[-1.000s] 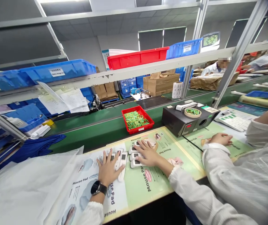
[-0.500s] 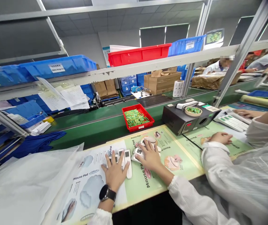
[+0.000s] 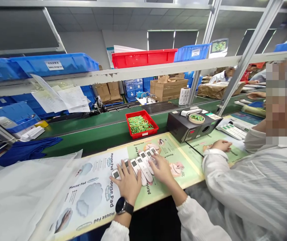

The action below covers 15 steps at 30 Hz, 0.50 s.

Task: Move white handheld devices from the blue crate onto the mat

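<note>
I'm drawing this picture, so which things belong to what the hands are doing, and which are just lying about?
With the job:
left hand
right hand
white gadgets, touched by both hands
printed mats underneath

Untouched, so probably just lying about:
red tray of small green pieces
black box
blue cloth
white sheeting

Left hand [image 3: 129, 184] partly hid the white devices [image 3: 144, 170], as did right hand [image 3: 162, 168]. Co-worker [image 3: 236, 194] was cut off by right edge, head pixelated. White sheeting [image 3: 20, 187] ran out at left. Hanging papers' [image 3: 62, 98] writing was unreadably small.
</note>
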Available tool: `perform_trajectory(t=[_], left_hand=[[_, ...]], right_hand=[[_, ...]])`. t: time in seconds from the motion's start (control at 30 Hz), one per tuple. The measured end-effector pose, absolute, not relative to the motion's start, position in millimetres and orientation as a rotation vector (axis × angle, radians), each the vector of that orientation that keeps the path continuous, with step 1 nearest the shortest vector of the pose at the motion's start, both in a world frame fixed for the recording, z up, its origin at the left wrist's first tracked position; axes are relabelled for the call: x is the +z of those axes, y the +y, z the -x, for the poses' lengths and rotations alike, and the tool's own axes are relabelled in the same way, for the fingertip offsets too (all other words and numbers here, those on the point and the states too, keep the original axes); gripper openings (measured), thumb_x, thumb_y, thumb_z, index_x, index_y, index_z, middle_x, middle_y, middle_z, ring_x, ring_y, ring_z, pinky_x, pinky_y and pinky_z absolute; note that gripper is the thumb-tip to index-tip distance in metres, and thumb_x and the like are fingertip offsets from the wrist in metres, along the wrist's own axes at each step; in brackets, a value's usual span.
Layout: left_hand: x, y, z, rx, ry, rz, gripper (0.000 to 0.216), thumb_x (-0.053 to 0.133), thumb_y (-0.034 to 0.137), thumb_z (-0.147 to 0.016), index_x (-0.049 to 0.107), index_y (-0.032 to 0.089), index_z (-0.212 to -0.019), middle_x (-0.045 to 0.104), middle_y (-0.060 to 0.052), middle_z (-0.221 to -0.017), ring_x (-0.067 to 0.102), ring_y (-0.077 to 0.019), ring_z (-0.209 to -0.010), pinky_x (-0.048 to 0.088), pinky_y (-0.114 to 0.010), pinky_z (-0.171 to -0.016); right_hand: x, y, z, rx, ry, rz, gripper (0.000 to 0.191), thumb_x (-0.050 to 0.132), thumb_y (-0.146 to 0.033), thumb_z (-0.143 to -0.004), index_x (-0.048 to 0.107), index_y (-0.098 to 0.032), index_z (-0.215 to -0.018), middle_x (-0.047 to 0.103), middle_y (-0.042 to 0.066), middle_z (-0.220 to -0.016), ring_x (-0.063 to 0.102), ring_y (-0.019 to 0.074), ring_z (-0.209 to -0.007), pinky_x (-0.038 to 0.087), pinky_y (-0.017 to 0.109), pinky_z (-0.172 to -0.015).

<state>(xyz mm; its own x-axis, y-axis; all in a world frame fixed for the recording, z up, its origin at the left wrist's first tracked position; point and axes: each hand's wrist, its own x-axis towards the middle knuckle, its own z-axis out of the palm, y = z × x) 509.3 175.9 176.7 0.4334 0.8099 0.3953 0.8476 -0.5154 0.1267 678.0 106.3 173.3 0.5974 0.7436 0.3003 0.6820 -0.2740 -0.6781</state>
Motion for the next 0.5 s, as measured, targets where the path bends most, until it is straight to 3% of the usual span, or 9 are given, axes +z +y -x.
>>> perform_trajectory(t=[0.13, 0.23, 0.37, 0.5], left_hand=[[180.8, 161.5, -508.0, -0.768, -1.072, 2.732, 0.052, 0.04, 0.04, -0.102, 0.057, 0.016, -0.145, 0.049, -0.019, -0.156, 0.042, -0.0335, -0.145, 0.028, -0.064, -0.121], [168.6, 141.9, -515.9, -0.8, -0.967, 2.765, 0.048, 0.045, 0.039, -0.1, 0.064, 0.018, -0.138, 0.063, -0.015, -0.142, 0.056, -0.0298, -0.132, 0.043, -0.051, -0.111], [145.9, 133.1, -528.3, -0.754, -0.933, 2.703, 0.049, 0.044, 0.03, -0.099, 0.058, 0.018, -0.145, 0.06, -0.014, -0.147, 0.055, -0.0298, -0.133, 0.045, -0.049, -0.106], [142.6, 141.1, -535.0, -0.713, -0.982, 2.699, 0.053, 0.042, 0.032, -0.1, 0.051, 0.019, -0.151, 0.053, -0.013, -0.154, 0.051, -0.0303, -0.139, 0.042, -0.052, -0.11]], right_hand=[[159.9, 74.4, -700.6, -0.035, -1.31, 1.868, 0.048, 0.049, -0.048, -0.1, 0.066, -0.018, -0.132, 0.058, 0.015, -0.147, 0.053, 0.029, -0.135, 0.041, 0.046, -0.112], [159.8, 61.7, -706.1, -0.035, -1.454, 1.946, 0.047, 0.049, -0.047, -0.101, 0.063, -0.021, -0.138, 0.053, 0.013, -0.152, 0.054, 0.0291, -0.133, 0.041, 0.047, -0.109], [168.2, 60.1, -703.2, -0.048, -1.586, 2.046, 0.056, 0.051, -0.048, -0.1, 0.05, -0.026, -0.151, 0.046, 0.009, -0.158, 0.054, 0.0301, -0.129, 0.041, 0.048, -0.104], [173.0, 63.0, -701.0, -0.049, -1.645, 2.109, 0.059, 0.05, -0.05, -0.1, 0.043, -0.032, -0.156, 0.038, 0.006, -0.163, 0.054, 0.0314, -0.125, 0.039, 0.05, -0.101]])
